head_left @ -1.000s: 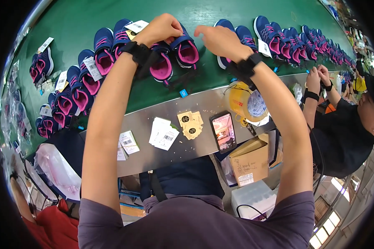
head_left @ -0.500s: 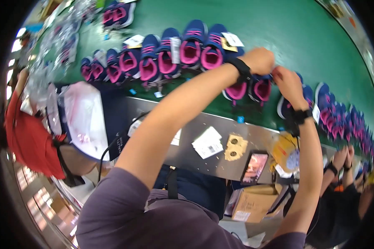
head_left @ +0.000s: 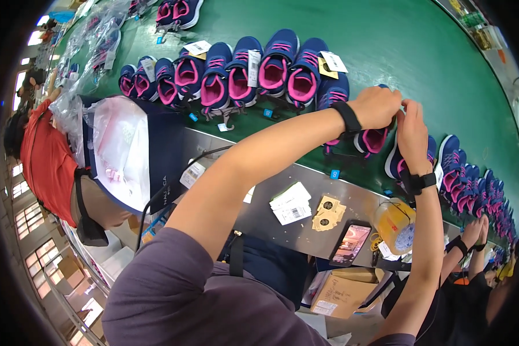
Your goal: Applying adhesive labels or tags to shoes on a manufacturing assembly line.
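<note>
My left hand [head_left: 376,107] and my right hand [head_left: 412,122] meet over a navy shoe with a pink lining [head_left: 372,138] on the green conveyor belt [head_left: 421,52]. Both hands have their fingers closed at the shoe's upper edge, and the hands hide most of it. Each wrist wears a black band. A row of matching navy and pink shoes [head_left: 271,66] with white paper tags lies to the left, and another row [head_left: 464,173] runs off to the right.
A metal ledge [head_left: 271,213] along the belt carries white labels [head_left: 291,203], tan card tags [head_left: 326,212], a phone [head_left: 350,243] and a yellow tape roll [head_left: 395,225]. A person in red [head_left: 46,155] stands at left, and another person's hands [head_left: 473,230] work at right. A cardboard box [head_left: 343,291] sits below.
The view has swung left along the belt. My hands stay together on a shoe, now at the right of the picture, and the person in red has come into sight.
</note>
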Demonstrator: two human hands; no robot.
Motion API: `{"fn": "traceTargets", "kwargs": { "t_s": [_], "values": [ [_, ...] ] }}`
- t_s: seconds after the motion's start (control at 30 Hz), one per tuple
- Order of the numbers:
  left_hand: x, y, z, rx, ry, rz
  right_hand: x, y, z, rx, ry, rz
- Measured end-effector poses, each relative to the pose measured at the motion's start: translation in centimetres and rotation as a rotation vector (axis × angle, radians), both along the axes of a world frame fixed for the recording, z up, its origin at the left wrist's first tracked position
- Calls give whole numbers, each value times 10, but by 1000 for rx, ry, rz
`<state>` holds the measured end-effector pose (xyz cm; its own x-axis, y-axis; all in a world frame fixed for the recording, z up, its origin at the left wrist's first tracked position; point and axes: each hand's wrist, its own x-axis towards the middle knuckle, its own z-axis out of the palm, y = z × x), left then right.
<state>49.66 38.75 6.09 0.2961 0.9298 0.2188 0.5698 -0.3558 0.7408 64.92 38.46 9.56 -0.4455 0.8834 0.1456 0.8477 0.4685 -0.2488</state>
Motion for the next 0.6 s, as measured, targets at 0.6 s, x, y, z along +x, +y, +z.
{"fn": "traceTargets", "kwargs": {
  "t_s": [0.6],
  "values": [
    [-51, -17, 0, -785, -1078, 112, -13, 17, 8, -875, 928, -198]
  ]
}}
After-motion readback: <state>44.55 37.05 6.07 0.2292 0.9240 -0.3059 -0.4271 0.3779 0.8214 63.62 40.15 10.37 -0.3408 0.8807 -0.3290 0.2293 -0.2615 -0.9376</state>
